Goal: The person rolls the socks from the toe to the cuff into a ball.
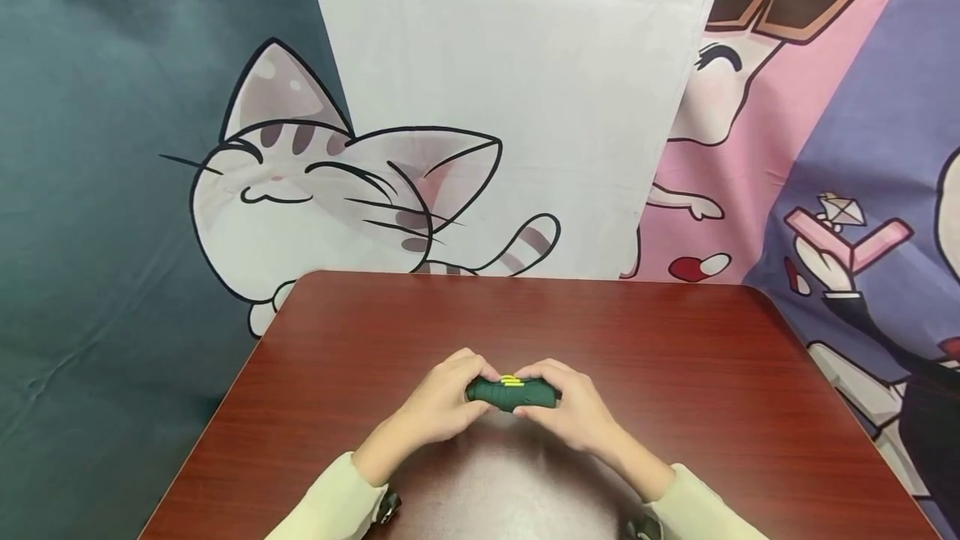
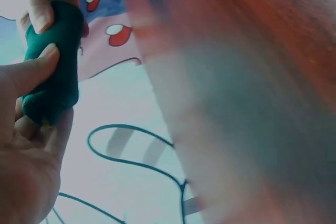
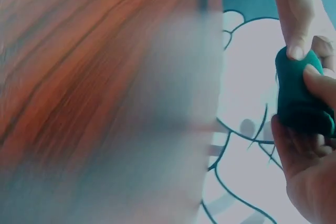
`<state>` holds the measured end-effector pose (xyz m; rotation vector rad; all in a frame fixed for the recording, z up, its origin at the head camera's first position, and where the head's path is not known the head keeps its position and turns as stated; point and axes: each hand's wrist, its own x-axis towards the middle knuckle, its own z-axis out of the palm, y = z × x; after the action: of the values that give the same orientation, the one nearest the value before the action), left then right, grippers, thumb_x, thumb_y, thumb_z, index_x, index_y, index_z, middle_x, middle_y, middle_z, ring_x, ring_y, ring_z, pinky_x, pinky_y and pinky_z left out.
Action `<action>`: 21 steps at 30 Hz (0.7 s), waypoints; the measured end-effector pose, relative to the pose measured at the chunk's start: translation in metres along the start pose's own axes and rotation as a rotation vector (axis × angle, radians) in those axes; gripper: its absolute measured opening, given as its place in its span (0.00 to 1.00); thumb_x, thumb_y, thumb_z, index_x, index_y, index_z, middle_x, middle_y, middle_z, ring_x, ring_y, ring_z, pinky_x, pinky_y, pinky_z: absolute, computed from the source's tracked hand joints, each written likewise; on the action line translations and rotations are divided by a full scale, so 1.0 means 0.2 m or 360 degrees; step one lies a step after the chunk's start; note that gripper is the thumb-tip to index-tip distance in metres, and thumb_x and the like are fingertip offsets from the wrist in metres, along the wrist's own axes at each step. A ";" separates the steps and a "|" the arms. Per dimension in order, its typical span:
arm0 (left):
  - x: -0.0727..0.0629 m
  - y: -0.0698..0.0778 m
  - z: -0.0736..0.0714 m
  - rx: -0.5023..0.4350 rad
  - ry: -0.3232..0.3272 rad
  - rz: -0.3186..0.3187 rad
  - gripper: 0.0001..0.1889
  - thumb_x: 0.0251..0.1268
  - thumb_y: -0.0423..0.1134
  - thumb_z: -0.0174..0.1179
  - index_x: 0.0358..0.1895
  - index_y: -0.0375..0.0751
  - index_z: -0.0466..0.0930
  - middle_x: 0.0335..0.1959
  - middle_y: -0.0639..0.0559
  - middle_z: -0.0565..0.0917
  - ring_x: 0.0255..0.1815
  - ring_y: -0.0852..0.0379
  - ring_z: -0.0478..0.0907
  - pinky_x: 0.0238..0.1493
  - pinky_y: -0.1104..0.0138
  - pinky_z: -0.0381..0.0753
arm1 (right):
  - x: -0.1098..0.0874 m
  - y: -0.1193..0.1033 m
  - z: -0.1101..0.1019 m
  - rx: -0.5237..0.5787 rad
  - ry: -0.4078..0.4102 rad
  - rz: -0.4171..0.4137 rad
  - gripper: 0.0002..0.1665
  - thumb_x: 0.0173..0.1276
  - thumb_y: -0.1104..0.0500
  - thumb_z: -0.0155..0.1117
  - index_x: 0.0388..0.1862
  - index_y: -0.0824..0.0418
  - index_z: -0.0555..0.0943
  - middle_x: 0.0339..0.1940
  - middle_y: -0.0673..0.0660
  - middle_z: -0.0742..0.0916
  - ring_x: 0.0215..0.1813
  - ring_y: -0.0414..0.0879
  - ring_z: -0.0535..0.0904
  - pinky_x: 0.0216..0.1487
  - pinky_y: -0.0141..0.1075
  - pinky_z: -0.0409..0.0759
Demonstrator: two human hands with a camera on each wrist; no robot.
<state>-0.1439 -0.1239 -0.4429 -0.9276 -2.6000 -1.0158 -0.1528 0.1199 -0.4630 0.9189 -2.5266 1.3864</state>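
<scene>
A short, dark green roll (image 1: 513, 394) with yellow markings on its upper side is held level between both hands, over the middle of the table. My left hand (image 1: 448, 398) grips its left end, thumb on the near side and fingers on the far side. On the right end, my right hand (image 1: 567, 407) grips it the same way. In the left wrist view the green roll (image 2: 60, 69) looks smooth and soft, with a thumb pressed along it. Fingers wrap under the roll (image 3: 296, 93) in the right wrist view, hiding part of its end.
A reddish-brown wooden table (image 1: 360, 323) with rounded far corners lies under the hands. Behind it hangs a cloth backdrop (image 1: 517, 65) with a cartoon cat and figures. Dark devices (image 1: 388, 505) sit at the wrists, beside pale sleeves (image 1: 330, 498).
</scene>
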 end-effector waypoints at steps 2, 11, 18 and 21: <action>0.00 0.01 -0.01 0.0016 0.0113 0.0154 0.17 0.51 0.32 0.77 0.42 0.46 0.81 0.40 0.59 0.83 0.45 0.64 0.77 0.47 0.71 0.80 | -0.01 -0.03 -0.01 0.0065 0.0054 0.0003 0.26 0.54 0.58 0.83 0.52 0.46 0.84 0.48 0.42 0.87 0.45 0.37 0.82 0.44 0.32 0.84; 0.01 0.03 -0.05 0.0086 0.0447 0.0690 0.18 0.49 0.27 0.76 0.42 0.44 0.83 0.47 0.55 0.88 0.47 0.58 0.79 0.51 0.73 0.80 | -0.03 -0.13 -0.03 0.0152 0.0185 -0.0209 0.35 0.54 0.67 0.80 0.61 0.53 0.80 0.52 0.49 0.85 0.52 0.40 0.82 0.55 0.29 0.81; 0.02 0.05 -0.04 0.0072 0.0479 0.0556 0.24 0.47 0.27 0.77 0.49 0.45 0.81 0.47 0.55 0.85 0.49 0.57 0.78 0.49 0.70 0.80 | -0.03 -0.13 -0.01 0.0087 0.0413 -0.0576 0.31 0.46 0.71 0.81 0.51 0.59 0.85 0.48 0.56 0.87 0.49 0.47 0.79 0.55 0.24 0.74; 0.00 0.08 -0.03 0.0056 0.0444 0.0235 0.30 0.48 0.29 0.76 0.58 0.45 0.77 0.52 0.54 0.82 0.54 0.56 0.74 0.52 0.65 0.79 | -0.02 -0.13 0.00 0.0015 0.0549 -0.0749 0.25 0.49 0.70 0.79 0.48 0.63 0.86 0.44 0.59 0.88 0.45 0.49 0.79 0.52 0.25 0.76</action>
<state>-0.1348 -0.1190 -0.4292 -0.8838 -2.2786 -0.9795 -0.1358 0.1125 -0.4457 1.0772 -1.8991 1.2729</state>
